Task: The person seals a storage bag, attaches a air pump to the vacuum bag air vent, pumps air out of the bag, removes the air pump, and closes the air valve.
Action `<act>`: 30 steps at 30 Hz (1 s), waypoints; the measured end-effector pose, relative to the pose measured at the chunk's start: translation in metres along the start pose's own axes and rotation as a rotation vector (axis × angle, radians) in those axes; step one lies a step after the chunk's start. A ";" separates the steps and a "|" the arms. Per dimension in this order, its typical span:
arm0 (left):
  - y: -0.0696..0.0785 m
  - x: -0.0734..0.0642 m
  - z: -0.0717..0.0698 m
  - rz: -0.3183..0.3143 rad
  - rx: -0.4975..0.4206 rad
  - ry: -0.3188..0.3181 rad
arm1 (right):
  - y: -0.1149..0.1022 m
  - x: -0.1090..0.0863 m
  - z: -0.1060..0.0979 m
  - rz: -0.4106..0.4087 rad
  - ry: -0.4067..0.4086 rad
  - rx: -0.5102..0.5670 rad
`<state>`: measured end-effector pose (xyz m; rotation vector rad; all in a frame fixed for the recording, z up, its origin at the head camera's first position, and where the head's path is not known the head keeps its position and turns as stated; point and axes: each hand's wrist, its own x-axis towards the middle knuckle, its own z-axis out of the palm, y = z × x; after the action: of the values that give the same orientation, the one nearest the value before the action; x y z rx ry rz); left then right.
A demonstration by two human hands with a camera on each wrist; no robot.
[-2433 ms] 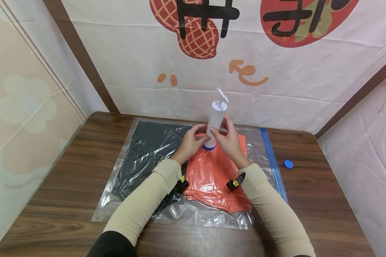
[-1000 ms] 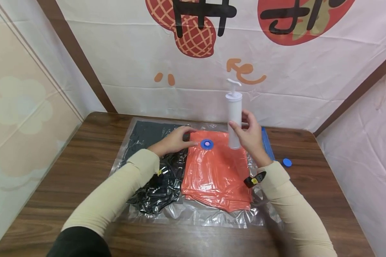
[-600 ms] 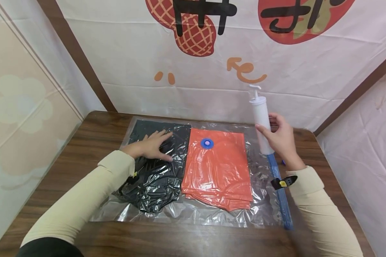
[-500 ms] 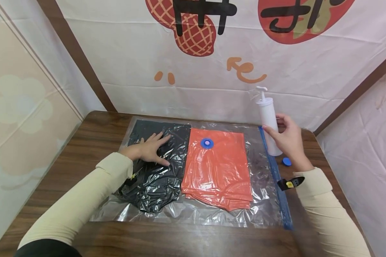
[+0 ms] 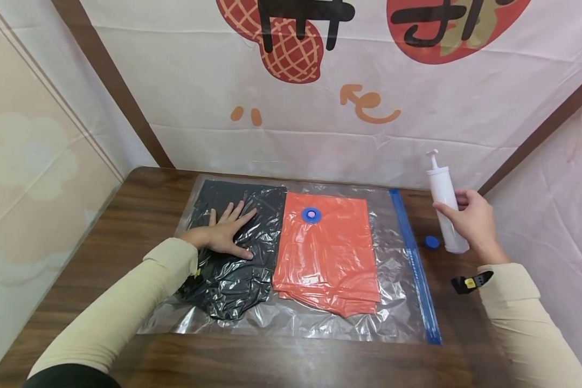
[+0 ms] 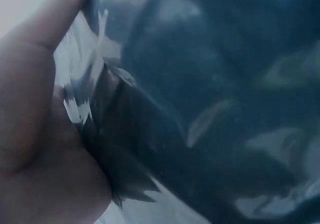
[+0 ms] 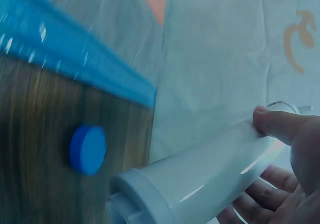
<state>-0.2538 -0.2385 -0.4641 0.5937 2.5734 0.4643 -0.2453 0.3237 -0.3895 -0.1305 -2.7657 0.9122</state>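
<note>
A clear vacuum storage bag (image 5: 349, 328) lies flat on the table, with a black folded garment (image 5: 252, 285) and an orange folded garment (image 5: 330, 258) inside. Over the orange one sits the bag's round blue valve (image 5: 311, 215), uncapped. My left hand (image 5: 223, 231) rests spread on the bag above the black garment; in the left wrist view the shiny film bulges beside the thumb. On the right, my right hand (image 5: 470, 218) grips a white hand pump (image 5: 446, 199) by its barrel, handle up. The pump's open lower end (image 7: 135, 199) shows in the right wrist view, close to a blue valve cap (image 5: 431, 242).
The bag's blue zip edge (image 5: 417, 275) runs along its right side. Brown wood-grain table (image 5: 252, 361) surrounds the bag. A printed cloth backdrop (image 5: 199, 81) rises behind the table's back edge, with more cloth at both sides.
Both hands held the pump over the valve. Then the right hand lifted it off and carried it right, beyond the zip edge, while the left hand moved left onto the black garment.
</note>
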 end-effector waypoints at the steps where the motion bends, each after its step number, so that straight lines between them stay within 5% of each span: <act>1: -0.001 -0.001 0.000 0.000 0.002 -0.002 | 0.004 0.001 -0.001 0.011 -0.012 -0.017; 14: 0.001 0.001 -0.004 -0.005 -0.001 -0.015 | 0.051 0.002 -0.018 0.146 -0.070 -0.333; 30: 0.002 0.000 0.000 -0.010 0.020 -0.019 | 0.085 0.009 -0.013 0.222 -0.122 -0.393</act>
<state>-0.2533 -0.2368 -0.4634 0.5897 2.5649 0.4278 -0.2495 0.4008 -0.4284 -0.4689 -3.0571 0.4185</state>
